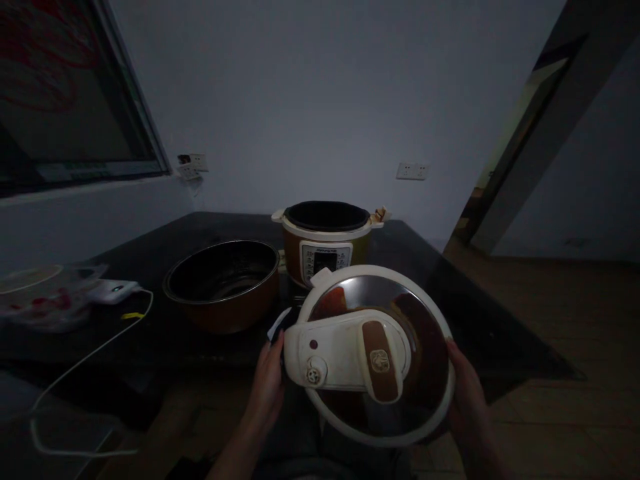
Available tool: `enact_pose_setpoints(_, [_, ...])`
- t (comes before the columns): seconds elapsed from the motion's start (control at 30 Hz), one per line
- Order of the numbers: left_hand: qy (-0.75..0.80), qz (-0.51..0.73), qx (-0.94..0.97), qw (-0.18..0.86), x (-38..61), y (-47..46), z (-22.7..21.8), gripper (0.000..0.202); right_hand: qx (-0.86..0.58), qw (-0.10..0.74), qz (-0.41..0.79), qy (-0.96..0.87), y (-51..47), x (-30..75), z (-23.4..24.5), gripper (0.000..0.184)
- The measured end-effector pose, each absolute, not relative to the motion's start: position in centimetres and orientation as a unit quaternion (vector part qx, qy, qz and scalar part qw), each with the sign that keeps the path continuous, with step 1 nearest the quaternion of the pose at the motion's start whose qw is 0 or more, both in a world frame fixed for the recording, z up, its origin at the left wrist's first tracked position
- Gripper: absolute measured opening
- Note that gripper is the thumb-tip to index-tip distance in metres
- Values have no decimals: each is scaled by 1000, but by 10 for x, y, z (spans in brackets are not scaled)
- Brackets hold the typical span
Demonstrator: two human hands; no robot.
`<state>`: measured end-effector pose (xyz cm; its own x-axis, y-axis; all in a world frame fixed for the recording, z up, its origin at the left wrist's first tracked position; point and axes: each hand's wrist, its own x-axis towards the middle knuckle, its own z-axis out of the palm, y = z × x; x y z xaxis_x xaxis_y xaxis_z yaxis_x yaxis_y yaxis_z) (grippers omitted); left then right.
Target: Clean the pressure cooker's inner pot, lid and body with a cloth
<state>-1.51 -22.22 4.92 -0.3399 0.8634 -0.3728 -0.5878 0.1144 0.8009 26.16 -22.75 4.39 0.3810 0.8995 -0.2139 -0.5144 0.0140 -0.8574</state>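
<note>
A round pressure cooker lid (pixel 425 387), cream-rimmed with a shiny top and a brown-and-cream handle, is held tilted in front of me, its top facing me. My left hand (pixel 270 370) grips its left side, with a dark and white item (pixel 281 323), perhaps a cloth, beside the fingers. Around the right rim is my right hand (pixel 465 383), its fingers mostly hidden behind the lid. Beyond the lid stands the electric pressure cooker body (pixel 293 250), uncovered, its control panel partly blocked. A brown inner pot (pixel 227 317) with a dark inside sits to its left.
The dark table (pixel 135 250) meets the wall at the back. On its left are a clear plastic bag (pixel 55 303) with red marks, a white device (pixel 114 291) and a trailing white cable (pixel 90 347). Wall sockets (pixel 413 171) are behind. The table's right corner juts out.
</note>
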Motion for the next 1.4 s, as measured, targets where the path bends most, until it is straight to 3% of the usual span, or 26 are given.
enact_pose_setpoints(0.23, [496, 665, 233, 507, -28, -204, 44, 36, -460, 708, 506, -175, -210, 248, 28, 26])
enact_pose_setpoints(0.47, [488, 684, 249, 482, -35, -190, 39, 44, -458, 661, 508, -308, -192, 246, 34, 46])
enact_pose_setpoints(0.87, [499, 690, 260, 456, -32, -188, 36, 36, -444, 657, 492, -359, -174, 246, 34, 48])
enact_pose_setpoints(1.17, [515, 687, 294, 420, -28, -190, 33, 32, -422, 705, 513, -248, -179, 233, 38, 36])
enact_pose_setpoints(1.4, [521, 698, 314, 378, -23, -210, 32, 26, -417, 709, 508, -256, -180, 236, 36, 40])
